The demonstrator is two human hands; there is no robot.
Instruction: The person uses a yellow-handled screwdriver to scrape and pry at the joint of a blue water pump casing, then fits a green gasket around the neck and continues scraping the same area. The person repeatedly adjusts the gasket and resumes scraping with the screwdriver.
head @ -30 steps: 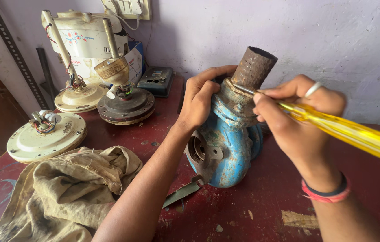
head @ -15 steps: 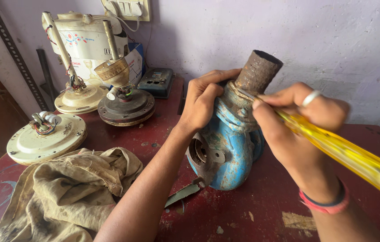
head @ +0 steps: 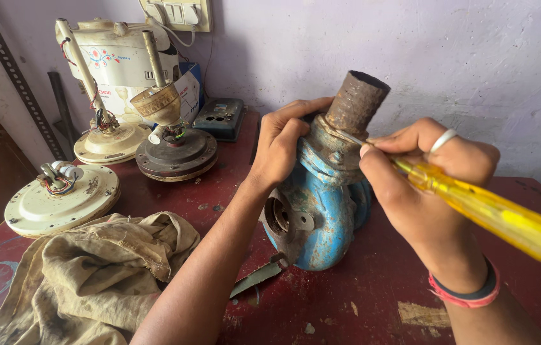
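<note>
On the pump (head: 321, 217), left hand (head: 280, 147) gripped its top; right hand (head: 424, 185) clenched a screwdriver (head: 500, 220) at the pipe (head: 355, 102) rim; cloth (head: 85, 281) lay well apart.

Three fan motors (head: 61, 199) (head: 111, 142) (head: 176, 153) are sitting far left; one blue pump (head: 321, 211), one screwdriver (head: 494, 217), one rag (head: 91, 275) are lying near.

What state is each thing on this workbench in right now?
Blue pump housing: upright on the red table, paint worn.
Rusty pipe stub: on top of the housing, open-ended.
Left hand: gripping the housing's upper part.
Right hand: holding the yellow screwdriver, tip at the pipe's base.
Cloth: crumpled, dirty.
Ceiling fan motors: dismantled, wires exposed.
</note>
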